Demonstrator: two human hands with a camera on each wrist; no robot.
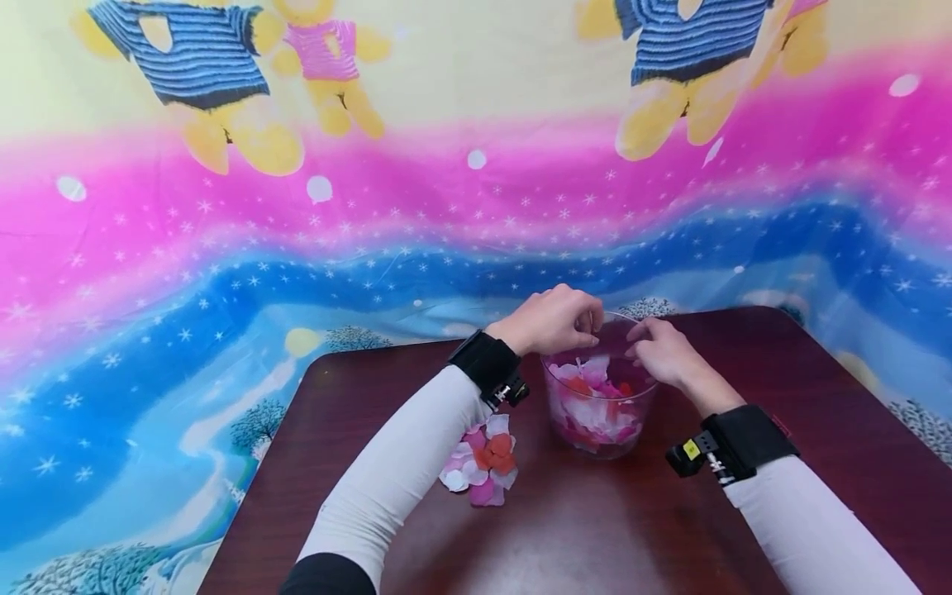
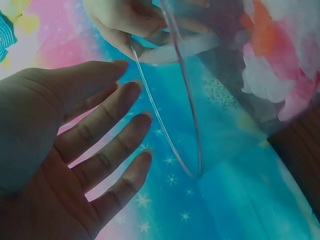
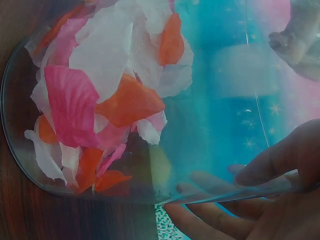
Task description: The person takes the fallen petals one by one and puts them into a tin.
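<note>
Hands at a clear plastic cup (image 1: 599,413) of pink, white and orange petals, mid-table: left hand (image 1: 554,321) over the far-left rim, fingers spread; right hand (image 1: 664,352) pinching the right rim; loose petals (image 1: 480,467) lying near-left.

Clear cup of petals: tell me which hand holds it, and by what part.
The right hand pinches the clear cup by its rim. The left hand is open beside the rim, holding nothing.

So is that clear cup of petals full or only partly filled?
Partly filled. In the clear cup, standing upright on the table, the petals stop below the rim; in the right wrist view they fill only the bottom part.
</note>
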